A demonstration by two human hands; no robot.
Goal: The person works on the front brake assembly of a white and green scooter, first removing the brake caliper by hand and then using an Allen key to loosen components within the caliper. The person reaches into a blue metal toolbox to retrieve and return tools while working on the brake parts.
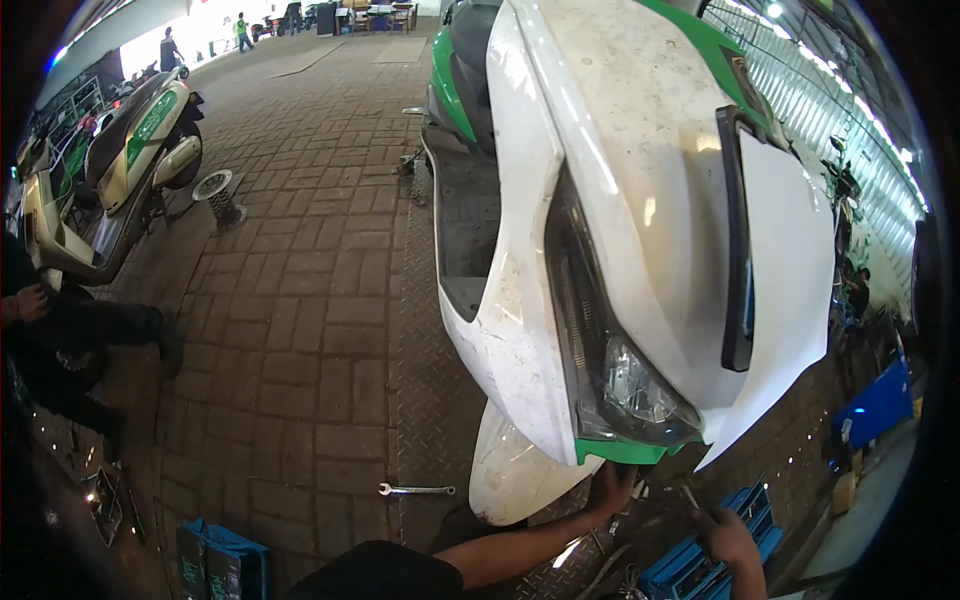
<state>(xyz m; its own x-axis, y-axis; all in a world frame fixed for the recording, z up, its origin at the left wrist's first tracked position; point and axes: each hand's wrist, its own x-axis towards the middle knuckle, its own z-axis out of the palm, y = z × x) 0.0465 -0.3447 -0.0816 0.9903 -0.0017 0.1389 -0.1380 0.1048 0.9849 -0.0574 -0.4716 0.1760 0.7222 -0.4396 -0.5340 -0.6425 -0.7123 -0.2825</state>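
A white and green scooter stands before me, its headlight facing down toward my hands. My left hand reaches up under the lower green edge of the front panel, beside the front mudguard. Its fingers are hidden there by the bodywork. Over the blue toolbox, my right hand is closed around a thin metal tool; the exact kind is too small to tell. A combination wrench lies on the metal plate, left of the mudguard.
The open blue toolbox sits at lower right, another blue box at lower left. A second scooter is parked at left, with a person's dark-clothed legs near it. A round metal stand rests on the brick floor.
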